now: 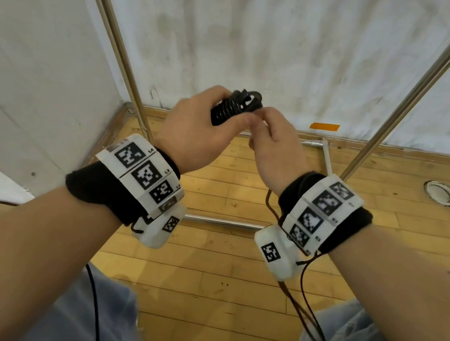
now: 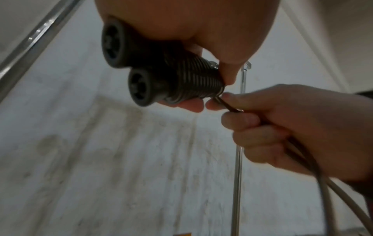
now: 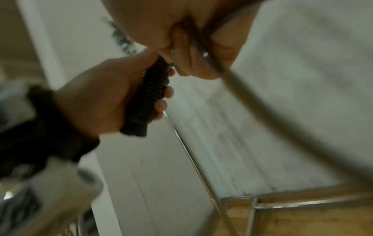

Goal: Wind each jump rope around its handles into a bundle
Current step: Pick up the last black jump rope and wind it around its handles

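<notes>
My left hand (image 1: 198, 124) grips two black jump rope handles (image 2: 129, 63) held side by side, with dark rope coiled tightly around them (image 2: 193, 79). In the head view this bundle (image 1: 234, 106) sits at chest height in front of a white wall. My right hand (image 1: 272, 148) touches the bundle's end and pinches the free rope (image 2: 228, 107) between thumb and forefinger; the rest of the rope runs through its curled fingers and hangs down (image 2: 322, 183). The right wrist view shows the left hand's fingers (image 3: 161, 104) wrapped round the coils (image 3: 151, 92).
A metal rack frame (image 1: 113, 29) rises left and right, with low bars (image 1: 221, 222) crossing the wooden floor (image 1: 213, 287). A round floor fitting (image 1: 440, 193) lies at right. An orange tape strip (image 1: 324, 126) marks the wall base. Thin sensor cables (image 1: 308, 303) dangle from the wrist units.
</notes>
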